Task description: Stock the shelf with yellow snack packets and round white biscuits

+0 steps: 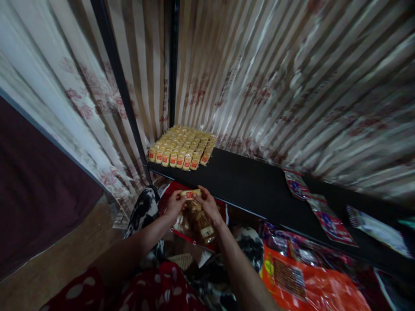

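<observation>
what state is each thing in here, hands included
small packet, held level between both hands over the red bag
left hand, closed on the packet's left end
right hand, closed on its right end
red bag, open, loose packets inside
packet rows, lined up neatly at the shelf's left corner
shelf, carrying goods at both ends
flat packs, lying flat on the shelf's right

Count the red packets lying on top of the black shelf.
2. One red packet lies beside the striped wall; the other sits right of it, nearer the front edge of the shelf. A paler packet farther right is too blurred to class; more may be hidden.
</observation>
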`<state>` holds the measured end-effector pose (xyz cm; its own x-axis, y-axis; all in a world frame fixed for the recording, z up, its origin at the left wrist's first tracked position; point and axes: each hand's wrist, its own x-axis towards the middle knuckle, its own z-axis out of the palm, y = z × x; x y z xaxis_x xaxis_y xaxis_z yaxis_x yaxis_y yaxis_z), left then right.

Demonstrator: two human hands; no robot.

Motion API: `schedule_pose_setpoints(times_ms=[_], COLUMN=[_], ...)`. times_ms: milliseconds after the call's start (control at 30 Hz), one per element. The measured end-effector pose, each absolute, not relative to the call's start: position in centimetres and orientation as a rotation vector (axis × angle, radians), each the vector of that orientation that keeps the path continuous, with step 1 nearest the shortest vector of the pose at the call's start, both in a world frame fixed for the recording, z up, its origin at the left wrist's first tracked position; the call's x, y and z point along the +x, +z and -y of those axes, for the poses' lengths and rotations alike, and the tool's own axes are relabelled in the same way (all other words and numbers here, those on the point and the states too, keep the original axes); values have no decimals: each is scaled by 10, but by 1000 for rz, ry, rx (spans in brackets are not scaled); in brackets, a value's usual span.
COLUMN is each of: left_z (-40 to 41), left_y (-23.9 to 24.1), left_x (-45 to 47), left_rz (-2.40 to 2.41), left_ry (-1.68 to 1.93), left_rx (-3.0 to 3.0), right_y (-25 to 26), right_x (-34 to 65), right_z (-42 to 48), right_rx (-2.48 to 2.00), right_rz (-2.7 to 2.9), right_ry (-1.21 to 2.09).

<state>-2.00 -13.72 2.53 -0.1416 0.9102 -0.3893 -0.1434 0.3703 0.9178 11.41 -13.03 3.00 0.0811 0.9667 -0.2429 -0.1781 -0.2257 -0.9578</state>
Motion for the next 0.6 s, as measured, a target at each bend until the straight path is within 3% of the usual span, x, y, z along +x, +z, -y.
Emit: schedule_pose_setpoints(times_ms=[367, 600], left_z=[115, 89], left_y=[44, 42], left_x=[31, 51], left_rz=[-1309, -1533], left_ry=[1170, 1105], left_rx=[638, 979], right_y=[20, 21], right_x=[116, 150], right_z=[121, 76], right_rx=[-1273, -1428], right_rz=[734, 949], right_ry=[1182, 895])
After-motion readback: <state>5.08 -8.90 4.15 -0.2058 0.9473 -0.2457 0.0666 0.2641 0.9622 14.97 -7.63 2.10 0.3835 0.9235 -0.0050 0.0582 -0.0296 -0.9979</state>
